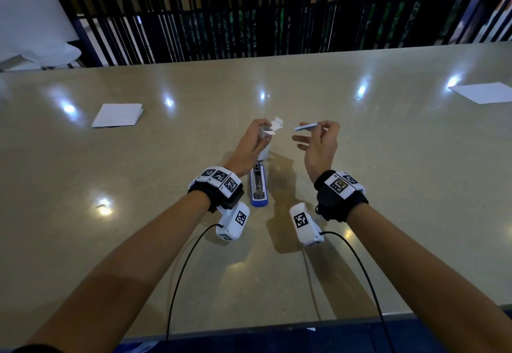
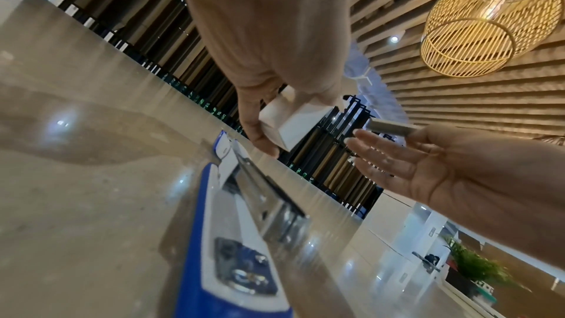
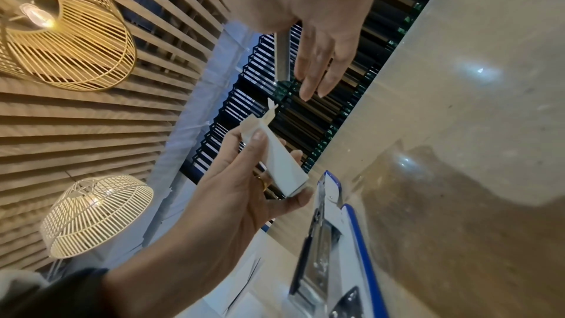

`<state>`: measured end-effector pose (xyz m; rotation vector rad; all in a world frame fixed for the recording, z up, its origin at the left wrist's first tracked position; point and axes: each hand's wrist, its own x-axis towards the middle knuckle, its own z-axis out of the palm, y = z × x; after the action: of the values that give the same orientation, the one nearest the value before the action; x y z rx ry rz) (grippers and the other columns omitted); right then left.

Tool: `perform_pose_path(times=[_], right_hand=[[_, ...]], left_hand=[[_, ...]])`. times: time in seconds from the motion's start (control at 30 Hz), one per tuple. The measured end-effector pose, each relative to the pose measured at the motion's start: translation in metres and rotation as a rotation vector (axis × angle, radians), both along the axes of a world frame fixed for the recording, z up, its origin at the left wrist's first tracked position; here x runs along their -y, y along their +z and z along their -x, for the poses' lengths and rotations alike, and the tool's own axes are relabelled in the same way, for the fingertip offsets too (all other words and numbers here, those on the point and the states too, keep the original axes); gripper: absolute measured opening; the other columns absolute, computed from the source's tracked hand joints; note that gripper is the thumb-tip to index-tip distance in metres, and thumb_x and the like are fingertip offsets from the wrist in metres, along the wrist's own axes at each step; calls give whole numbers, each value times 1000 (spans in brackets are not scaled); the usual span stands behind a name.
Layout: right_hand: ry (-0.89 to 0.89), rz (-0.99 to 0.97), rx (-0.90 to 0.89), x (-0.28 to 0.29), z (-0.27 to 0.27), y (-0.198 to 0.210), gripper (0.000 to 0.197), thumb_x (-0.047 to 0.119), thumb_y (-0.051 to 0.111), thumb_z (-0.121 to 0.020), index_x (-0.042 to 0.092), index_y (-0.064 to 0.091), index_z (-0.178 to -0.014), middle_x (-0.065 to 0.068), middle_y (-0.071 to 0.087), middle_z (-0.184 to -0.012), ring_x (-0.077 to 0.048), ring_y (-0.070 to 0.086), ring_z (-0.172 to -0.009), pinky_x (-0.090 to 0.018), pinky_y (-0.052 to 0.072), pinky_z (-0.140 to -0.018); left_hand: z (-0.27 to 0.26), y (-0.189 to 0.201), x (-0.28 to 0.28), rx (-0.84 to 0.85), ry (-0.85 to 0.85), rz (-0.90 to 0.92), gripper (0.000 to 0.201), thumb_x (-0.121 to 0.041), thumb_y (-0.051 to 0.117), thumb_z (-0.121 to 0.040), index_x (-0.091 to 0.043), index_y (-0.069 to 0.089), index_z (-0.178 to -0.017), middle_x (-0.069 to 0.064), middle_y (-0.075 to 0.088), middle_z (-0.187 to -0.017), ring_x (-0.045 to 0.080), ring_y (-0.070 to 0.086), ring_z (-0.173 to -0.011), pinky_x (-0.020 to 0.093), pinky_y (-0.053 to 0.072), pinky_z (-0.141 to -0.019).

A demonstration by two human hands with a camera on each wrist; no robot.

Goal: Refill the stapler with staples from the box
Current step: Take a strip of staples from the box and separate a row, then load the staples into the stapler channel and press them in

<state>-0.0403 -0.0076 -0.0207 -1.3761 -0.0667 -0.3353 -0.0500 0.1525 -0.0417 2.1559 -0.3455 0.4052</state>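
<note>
My left hand grips a small white staple box above the table, its torn end flap standing open toward the right. A little to its right, my right hand pinches a grey strip of staples between thumb and forefinger, the other fingers loosely spread. Under both hands lies the blue and white stapler, opened flat with its metal channel facing up. The left wrist view shows the box, the strip and the stapler. The right wrist view shows the strip above the box.
A folded white paper lies at the left of the beige table, and another white sheet at the far right. A black slatted railing runs behind the far edge. Two cables hang over the near edge.
</note>
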Motion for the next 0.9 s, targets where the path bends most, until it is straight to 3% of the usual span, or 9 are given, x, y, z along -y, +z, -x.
perform_pose_path(times=[0.1, 0.2, 0.27, 0.37, 0.47, 0.63, 0.73, 0.9], right_hand=[[95, -4, -13, -3, 2, -2, 16, 13, 29, -101, 23, 35, -91, -20, 68, -110, -33, 69, -83, -36, 55, -69], [140, 13, -2, -6, 3, 0, 6, 13, 29, -101, 15, 34, -99, -20, 68, -110, -34, 69, -91, -41, 55, -75], [161, -6, 4, -6, 3, 2, 5, 12, 29, -101, 14, 33, -99, -19, 68, -110, -30, 69, -86, -39, 55, -75], [173, -22, 24, -6, 4, 3, 6, 11, 29, -101, 14, 34, -98, -20, 69, -109, -28, 69, -87, -37, 55, -75], [176, -34, 45, -6, 4, 4, 7, 11, 29, -101, 15, 34, -98, -24, 69, -108, -31, 69, -89, -35, 55, -73], [197, 12, 120, -6, 8, 8, 10, 10, 29, -101, 18, 34, -96, -21, 71, -100, -25, 70, -82, -30, 52, -70], [211, 104, 152, -6, 6, 6, 4, 11, 29, -100, 13, 33, -101, -23, 71, -100, -28, 70, -90, -29, 53, -73], [216, 181, 177, -9, 0, 4, 5, 10, 30, -100, 11, 35, -101, -28, 68, -101, -31, 69, -93, -25, 54, -77]], left_hand=[[-3, 1, 2, -16, -17, -5, 27, -14, 36, -102, -2, 37, -126, 2, 44, -109, 5, 46, -88, 1, 37, -77], [-1, 4, 6, -18, -40, 3, 20, -23, 36, -102, -10, 40, -117, 0, 44, -102, 3, 45, -82, 13, 38, -76], [0, 6, 10, -15, -30, 15, 14, -26, 35, -102, -16, 40, -111, -3, 44, -95, 6, 43, -77, 17, 37, -72], [2, 7, 12, -20, -3, 4, 17, -27, 33, -103, -14, 38, -113, -9, 42, -86, 8, 41, -67, 18, 35, -62], [3, 6, 11, -48, -1, 21, 12, -27, 34, -103, -18, 31, -111, 0, 44, -90, 14, 41, -65, 21, 36, -59], [5, 9, 11, -31, 0, -15, 33, -52, 32, -89, -22, 31, -102, 6, 42, -83, 14, 40, -65, 24, 35, -61], [4, 9, 10, -32, 14, -72, 27, -41, 38, -99, -16, 35, -106, -7, 39, -72, -1, 40, -53, 19, 29, -54], [1, 4, 7, -61, 35, -111, 31, -36, 41, -100, -10, 35, -115, -8, 39, -74, 5, 35, -57, 21, 29, -55]])
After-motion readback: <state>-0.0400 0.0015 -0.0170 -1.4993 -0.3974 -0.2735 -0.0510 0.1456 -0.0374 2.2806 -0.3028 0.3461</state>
